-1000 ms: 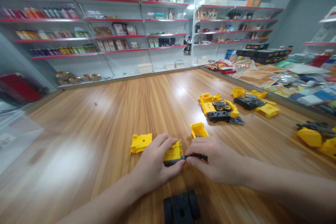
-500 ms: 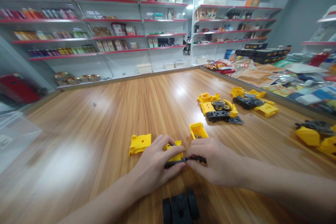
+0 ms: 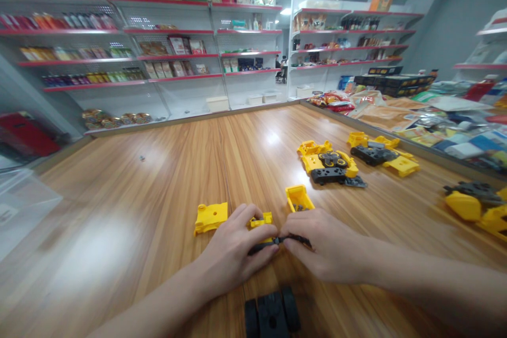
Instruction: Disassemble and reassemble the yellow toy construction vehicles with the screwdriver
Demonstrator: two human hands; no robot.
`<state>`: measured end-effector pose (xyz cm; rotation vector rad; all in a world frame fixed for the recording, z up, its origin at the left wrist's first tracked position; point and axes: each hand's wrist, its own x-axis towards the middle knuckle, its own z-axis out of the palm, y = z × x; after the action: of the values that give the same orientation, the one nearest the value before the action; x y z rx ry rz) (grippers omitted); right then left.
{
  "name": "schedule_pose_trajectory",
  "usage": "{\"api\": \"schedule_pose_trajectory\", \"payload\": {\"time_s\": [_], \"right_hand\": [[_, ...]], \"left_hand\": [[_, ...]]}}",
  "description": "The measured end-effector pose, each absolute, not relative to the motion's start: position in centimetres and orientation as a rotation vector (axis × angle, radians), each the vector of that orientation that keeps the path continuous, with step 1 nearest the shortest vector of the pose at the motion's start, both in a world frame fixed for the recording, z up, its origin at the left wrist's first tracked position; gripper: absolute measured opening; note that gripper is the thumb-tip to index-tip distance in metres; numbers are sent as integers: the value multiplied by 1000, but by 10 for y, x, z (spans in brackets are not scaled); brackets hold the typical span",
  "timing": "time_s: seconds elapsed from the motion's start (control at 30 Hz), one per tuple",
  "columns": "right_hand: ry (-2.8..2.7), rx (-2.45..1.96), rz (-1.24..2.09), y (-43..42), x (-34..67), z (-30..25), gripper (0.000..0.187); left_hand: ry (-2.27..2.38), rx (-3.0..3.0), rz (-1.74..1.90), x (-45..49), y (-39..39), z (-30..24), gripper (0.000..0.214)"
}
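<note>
My left hand (image 3: 233,253) is closed around a small yellow toy body part (image 3: 261,220) with a dark underside, low over the wooden table (image 3: 166,179). My right hand (image 3: 320,245) pinches a thin black toy piece (image 3: 295,240) whose tip meets the yellow part. A flat yellow panel (image 3: 210,217) lies just left of my left hand. A yellow bucket-shaped piece (image 3: 299,198) sits just beyond my right hand. A black wheel assembly (image 3: 271,317) lies near the table's front edge, below both hands.
Two heaps of yellow and black toy parts (image 3: 330,163) (image 3: 380,154) lie to the right, with another (image 3: 475,206) at the far right. Packaged goods (image 3: 435,116) cover a counter on the right. Store shelves (image 3: 158,53) line the back.
The yellow part in my left hand has tipped lower toward the table. Both hands stay pressed together at nearly the same spot.
</note>
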<state>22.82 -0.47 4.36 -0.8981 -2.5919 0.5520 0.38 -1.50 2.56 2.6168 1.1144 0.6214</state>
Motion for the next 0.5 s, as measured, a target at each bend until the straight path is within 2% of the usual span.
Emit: {"api": "schedule_pose_trajectory", "payload": {"time_s": [0.5], "right_hand": [[-2655, -962, 474, -6, 229, 47, 22]], "left_hand": [[1126, 2602, 641, 2, -13, 22, 21]]}}
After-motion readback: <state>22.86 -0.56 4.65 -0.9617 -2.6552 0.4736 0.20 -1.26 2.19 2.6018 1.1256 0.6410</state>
